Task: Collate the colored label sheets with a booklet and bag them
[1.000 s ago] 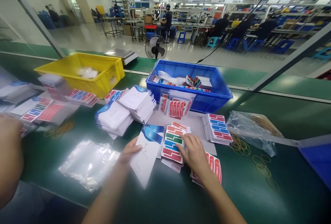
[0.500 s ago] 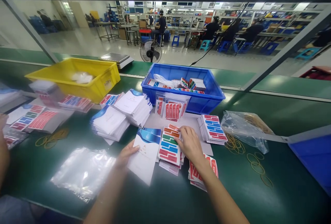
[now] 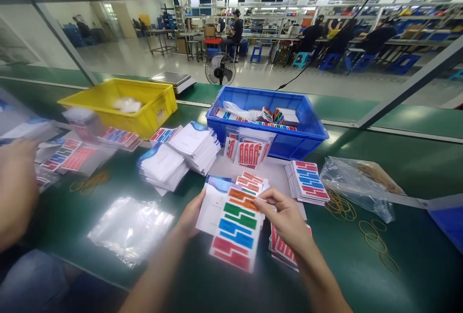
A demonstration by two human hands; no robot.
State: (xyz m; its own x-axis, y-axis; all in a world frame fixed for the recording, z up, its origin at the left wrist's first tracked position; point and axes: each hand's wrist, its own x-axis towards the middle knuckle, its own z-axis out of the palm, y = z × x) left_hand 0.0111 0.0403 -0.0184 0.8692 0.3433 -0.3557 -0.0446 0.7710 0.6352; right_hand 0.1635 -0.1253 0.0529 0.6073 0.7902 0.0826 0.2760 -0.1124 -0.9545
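Note:
My left hand holds a white booklet with a blue corner by its left edge, lifted off the green belt. My right hand pinches a sheet of coloured labels, with orange, green, blue and red strips, and lays it over the booklet. A stack of similar label sheets lies just behind it. A pile of red label sheets rests under my right wrist.
Booklet stacks sit at centre left, and a label stack lies to the right. A blue bin and a yellow bin stand behind. Clear bags lie at front left, rubber bands at right. A co-worker's hand is at the left edge.
My right hand has lifted one coloured label sheet off its stack and brought it toward me over the booklet, which my left hand has raised slightly.

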